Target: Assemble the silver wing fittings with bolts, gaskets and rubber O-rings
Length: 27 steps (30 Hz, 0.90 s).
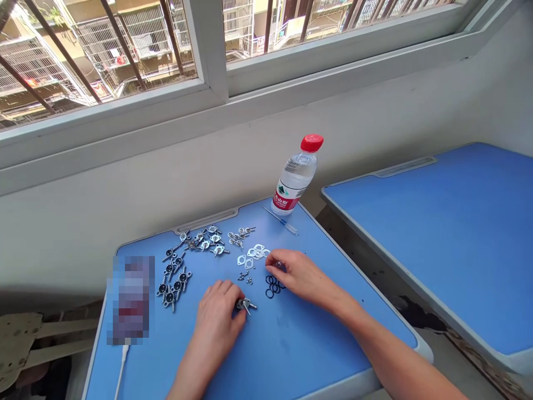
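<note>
My left hand (221, 311) rests on the blue desk with thumb and fingers closed around a small metal flanged fitting (246, 305), whose thin stem sticks out to the right. Just above a cluster of black rubber rings (272, 286) is my right hand (296, 272), its thumb and fingertips pinched together. Whatever lies between those fingertips is too small or hidden to name. Thin silvery flange plates (249, 263) lie beyond the right fingertips. Several tiny screws (249, 280) sit between the two hands.
Metal fittings (219, 250) and fittings with black centres (169, 298) lie at the desk's left. Small stemmed parts (235, 242) are at the back, near a screwdriver (283, 221) and a water bottle (291, 183). A pixelated object with a white cable (121, 369) lies at left; another blue desk (441, 222) stands right.
</note>
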{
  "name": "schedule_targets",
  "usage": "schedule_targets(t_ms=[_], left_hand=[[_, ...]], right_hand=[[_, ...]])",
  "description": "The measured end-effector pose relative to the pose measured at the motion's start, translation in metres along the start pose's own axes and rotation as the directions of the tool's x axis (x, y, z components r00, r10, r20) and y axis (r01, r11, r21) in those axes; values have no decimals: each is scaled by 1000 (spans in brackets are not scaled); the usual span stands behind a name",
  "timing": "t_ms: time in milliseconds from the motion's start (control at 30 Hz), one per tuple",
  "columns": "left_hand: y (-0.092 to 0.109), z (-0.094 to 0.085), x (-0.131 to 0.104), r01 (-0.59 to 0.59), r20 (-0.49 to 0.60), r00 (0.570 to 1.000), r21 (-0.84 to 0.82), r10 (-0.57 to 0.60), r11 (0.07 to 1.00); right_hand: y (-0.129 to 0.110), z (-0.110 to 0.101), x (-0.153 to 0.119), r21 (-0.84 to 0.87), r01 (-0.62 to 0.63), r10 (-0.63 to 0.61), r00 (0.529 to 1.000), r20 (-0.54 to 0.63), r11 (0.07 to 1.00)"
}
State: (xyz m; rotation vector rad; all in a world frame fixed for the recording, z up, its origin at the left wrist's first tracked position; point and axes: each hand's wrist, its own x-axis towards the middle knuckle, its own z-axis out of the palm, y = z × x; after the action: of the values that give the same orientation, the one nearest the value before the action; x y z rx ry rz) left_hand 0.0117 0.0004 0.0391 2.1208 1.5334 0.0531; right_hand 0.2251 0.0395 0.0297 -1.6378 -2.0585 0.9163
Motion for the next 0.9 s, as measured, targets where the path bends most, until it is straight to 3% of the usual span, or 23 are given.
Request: schedule_targets(t_ms=[400, 667, 900], left_hand=[[-1, 0, -2, -14, -2, 1000, -21, 14, 1000], [1, -3, -1, -6, 15, 1000, -15, 6, 1000], [1, -3, -1, -12, 3, 1000, -19, 12, 1000]], right_hand=[[2, 1, 6, -2, -28, 28, 1000, 3, 1000], [2, 11, 9, 20, 74, -73, 997, -30, 997], [1, 25, 12, -108, 119, -125, 991, -48, 987]])
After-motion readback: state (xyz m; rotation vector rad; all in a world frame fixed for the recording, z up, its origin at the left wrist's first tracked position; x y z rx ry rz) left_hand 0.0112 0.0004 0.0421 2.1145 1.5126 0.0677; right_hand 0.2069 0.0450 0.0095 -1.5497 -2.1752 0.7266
